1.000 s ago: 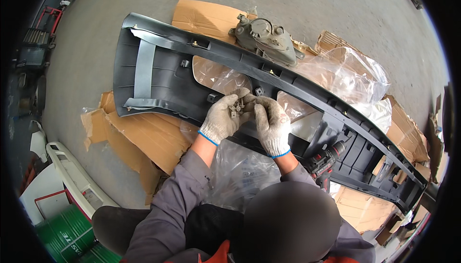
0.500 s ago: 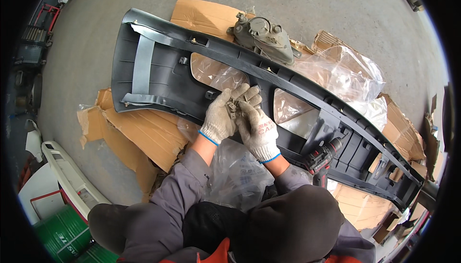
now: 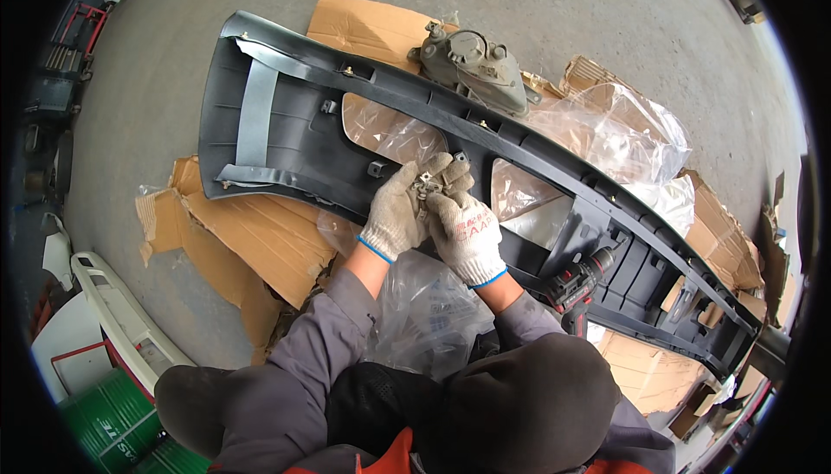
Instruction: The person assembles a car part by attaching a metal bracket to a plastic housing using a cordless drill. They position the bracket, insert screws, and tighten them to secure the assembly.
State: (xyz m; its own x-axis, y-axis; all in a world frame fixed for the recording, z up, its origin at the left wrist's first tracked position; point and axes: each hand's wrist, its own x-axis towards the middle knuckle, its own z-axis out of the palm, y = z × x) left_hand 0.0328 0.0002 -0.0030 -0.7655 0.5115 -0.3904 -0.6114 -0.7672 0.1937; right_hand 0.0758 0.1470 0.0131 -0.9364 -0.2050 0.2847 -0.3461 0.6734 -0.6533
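White knit work gloves cover both hands, which meet over the middle of a long black vehicle bumper (image 3: pixel 299 141). My left hand (image 3: pixel 400 210) is cupped around several small metal fasteners (image 3: pixel 425 187), likely clips, though their exact kind is hard to make out. From the right, my right hand (image 3: pixel 467 230) presses its thumb and fingertips onto these pieces, partly hiding them. Small square brackets, such as one bracket (image 3: pixel 377 168) left of the hands, sit on the bumper's inner side. Brass-coloured fittings dot its far edge.
A red-and-black cordless drill (image 3: pixel 578 281) rests on the bumper to the right. Beyond the bumper lies a dusty headlamp (image 3: pixel 476 63). Cardboard (image 3: pixel 251 245) and clear plastic sheeting (image 3: pixel 610 128) spread underneath and around. Green drums (image 3: pixel 112 422) and a white bumper (image 3: pixel 130 322) stand at lower left.
The right fingers have shifted slightly over the metal pieces, which now show a little more. Both hands stay in nearly the same place above the bumper.
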